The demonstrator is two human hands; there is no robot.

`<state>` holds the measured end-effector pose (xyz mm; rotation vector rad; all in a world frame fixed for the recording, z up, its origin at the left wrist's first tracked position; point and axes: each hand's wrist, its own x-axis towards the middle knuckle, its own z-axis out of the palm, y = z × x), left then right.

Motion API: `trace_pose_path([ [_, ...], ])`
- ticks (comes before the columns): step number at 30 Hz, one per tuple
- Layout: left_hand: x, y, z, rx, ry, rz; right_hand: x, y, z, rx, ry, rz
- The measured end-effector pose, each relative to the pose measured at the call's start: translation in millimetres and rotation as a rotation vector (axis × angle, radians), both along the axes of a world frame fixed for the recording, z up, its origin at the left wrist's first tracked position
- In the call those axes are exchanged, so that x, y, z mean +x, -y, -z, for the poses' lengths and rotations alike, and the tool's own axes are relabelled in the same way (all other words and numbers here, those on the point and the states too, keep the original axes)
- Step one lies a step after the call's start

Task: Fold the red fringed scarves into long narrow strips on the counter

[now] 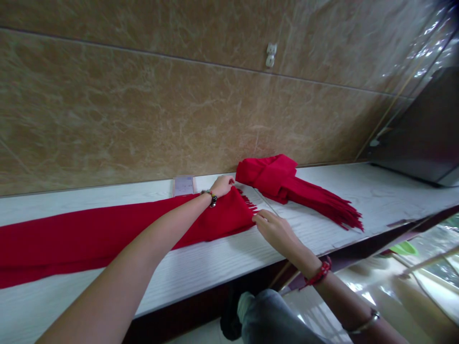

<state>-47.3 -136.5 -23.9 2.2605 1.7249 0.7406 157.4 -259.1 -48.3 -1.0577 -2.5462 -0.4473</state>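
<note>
A long red scarf (107,234) lies lengthwise on the white wood-grain tabletop, running off the left edge of the view. Its fringed end points right, between my two hands. My left hand (223,185) pinches the far corner of that end, fingers closed on the cloth. At the near corner, my right hand (270,227) is closed with thumb and fingers on the scarf's edge. Beyond, near the wall, sits a second red scarf (267,177), folded over itself, its fringe trailing right toward the front edge.
A pale flat phone-like object (184,185) lies behind the scarf by the wall. The tabletop (387,191) extends right to a dark grey box-shaped thing (419,124). A small white hook (271,55) is on the marbled wall. Below the front edge are my knee and the floor.
</note>
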Motion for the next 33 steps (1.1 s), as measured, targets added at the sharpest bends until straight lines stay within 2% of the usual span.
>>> trace_pose_path([
  [2,-3,0,-9.3,0.047,-0.018,-0.031,0,-4,0.8,0.036,-0.032,0.000],
  [4,-6,3,-14.2,0.068,-0.046,-0.052,-1,-8,2.7,0.003,-0.019,0.006],
  [8,-8,28,-6.7,0.094,-0.122,-0.068,-3,-13,8.1,-0.132,0.011,0.025],
  [11,-13,68,0.9,0.125,-0.190,-0.023,-2,-12,10.5,-0.172,-0.033,0.039],
  [14,-28,122,2.7,0.094,-0.349,0.105,-1,-14,6.1,-0.203,-0.084,-0.021],
  [17,-49,172,2.2,0.016,-0.480,0.108,-9,-22,-9.2,-0.240,-0.178,-0.149],
  [20,-67,202,2.1,-0.024,-0.572,0.067,-32,-34,-30.4,-0.271,-0.211,-0.240],
  [23,-79,215,2.2,-0.063,-0.633,0.003,-65,-40,-44.1,-0.352,-0.122,-0.298],
  [25,-87,220,1.8,-0.058,-0.669,-0.023,-88,-36,-44.6,-0.399,-0.058,-0.369],
  [29,-108,234,0.9,-0.024,-0.741,-0.113,-120,-12,-31.4,-0.426,0.033,-0.543],
  [33,-130,253,2.8,-0.015,-0.795,-0.150,-129,10,-18.5,-0.281,0.146,-0.539],
])
